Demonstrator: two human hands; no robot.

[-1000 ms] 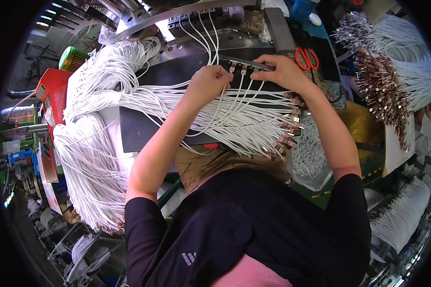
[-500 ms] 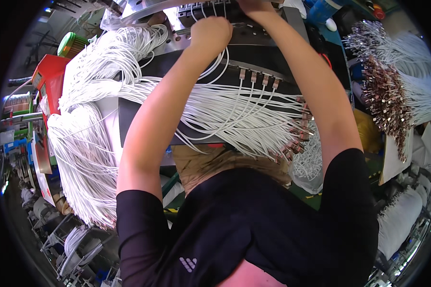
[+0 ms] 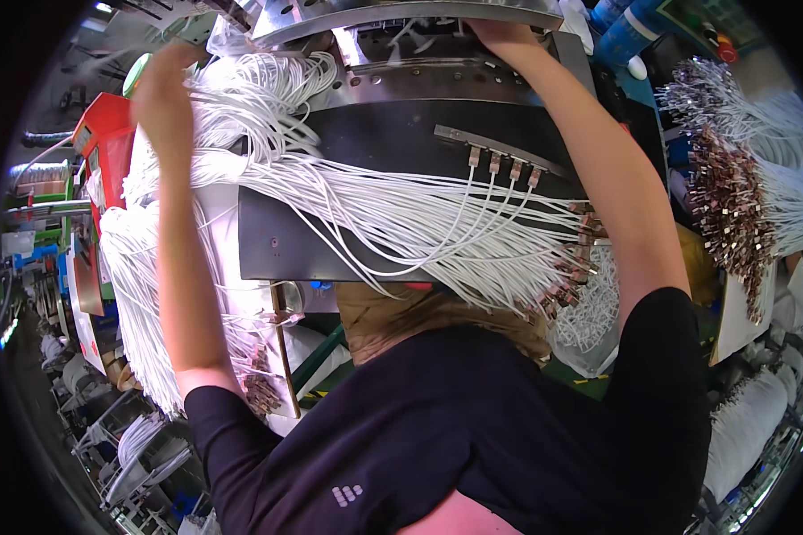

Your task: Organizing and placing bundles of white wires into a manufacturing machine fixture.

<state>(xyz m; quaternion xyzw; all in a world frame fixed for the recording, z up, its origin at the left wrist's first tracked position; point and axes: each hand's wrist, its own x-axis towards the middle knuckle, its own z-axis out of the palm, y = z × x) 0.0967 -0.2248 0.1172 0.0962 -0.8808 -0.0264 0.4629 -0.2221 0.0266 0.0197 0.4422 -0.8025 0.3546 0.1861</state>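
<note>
Smeared by motion, my left hand [image 3: 164, 96] is raised at the far left, beside a looped heap of white cables [image 3: 250, 89]. Whether its fingers grip anything does not show. My right hand [image 3: 506, 37] reaches up to the metal machine [image 3: 419, 82] at the top; its fingers are hidden behind the curved metal edge. Below, a bundle of white cables with copper-coloured terminals [image 3: 419, 218] lies fanned over a black board [image 3: 285, 236]. A thin metal strip [image 3: 473, 141] holds several cable ends by their terminals.
More white cables hang at the left [image 3: 138, 303], near a red machine part [image 3: 107, 134]. Large cable bunches with copper terminals [image 3: 732, 187] stand at the right. A clear bag of white scraps [image 3: 589, 312] sits below the board's right end. Blue cylinders [image 3: 633, 31] stand top right.
My left hand has swung from the machine out to the left. The white cables that ran up to the machine beside it are gone from there. My right hand stays at the machine.
</note>
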